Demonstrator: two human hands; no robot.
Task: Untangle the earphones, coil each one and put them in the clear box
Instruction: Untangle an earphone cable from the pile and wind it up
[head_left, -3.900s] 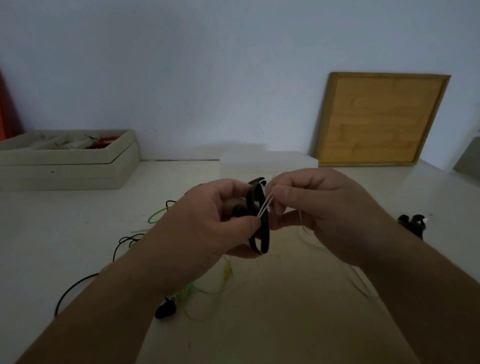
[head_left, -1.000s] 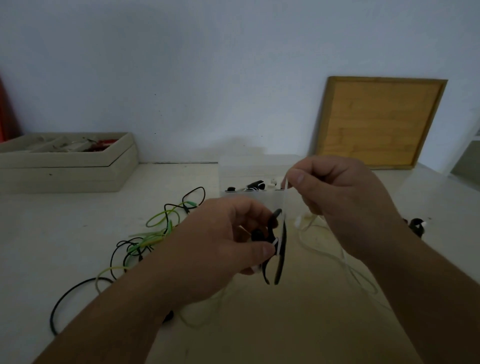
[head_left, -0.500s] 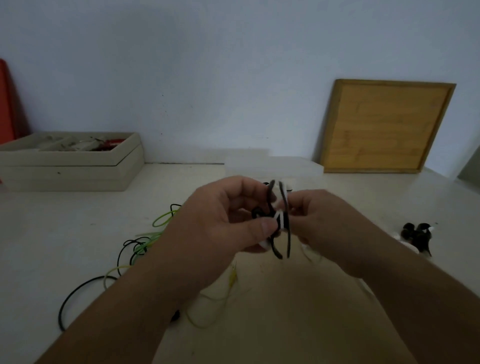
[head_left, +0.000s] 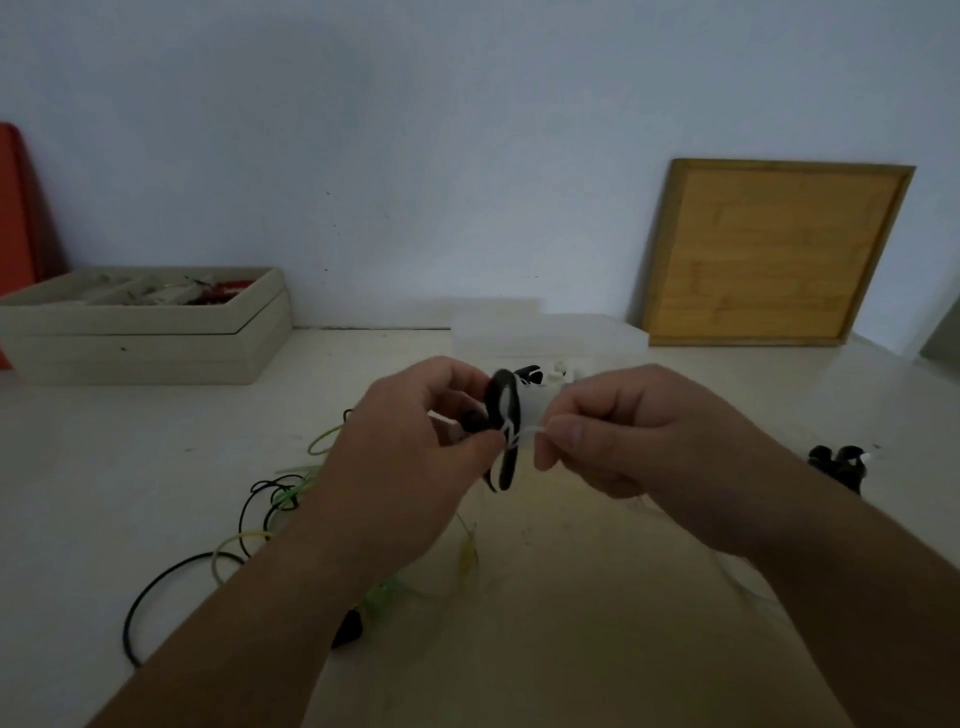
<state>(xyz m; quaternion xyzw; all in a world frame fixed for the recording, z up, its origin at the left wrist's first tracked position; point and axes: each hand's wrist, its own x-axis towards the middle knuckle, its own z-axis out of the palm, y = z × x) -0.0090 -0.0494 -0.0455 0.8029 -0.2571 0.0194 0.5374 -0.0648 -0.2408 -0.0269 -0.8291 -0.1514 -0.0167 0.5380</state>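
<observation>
My left hand (head_left: 415, 457) is pinched shut on a coiled black earphone (head_left: 505, 431), held upright above the table (head_left: 156, 467), while my right hand (head_left: 623, 431) grips a thin white tie (head_left: 524, 432) between thumb and forefinger, its end touching the coil's middle. The clear box (head_left: 550, 338) sits just behind my hands by the wall, with black and white pieces showing in it. A tangle of green and black earphones (head_left: 270, 499) lies on the table to the left below my left arm, a small black bundle (head_left: 839, 462) sits on the right, well apart, and pale cable trails under my right wrist.
</observation>
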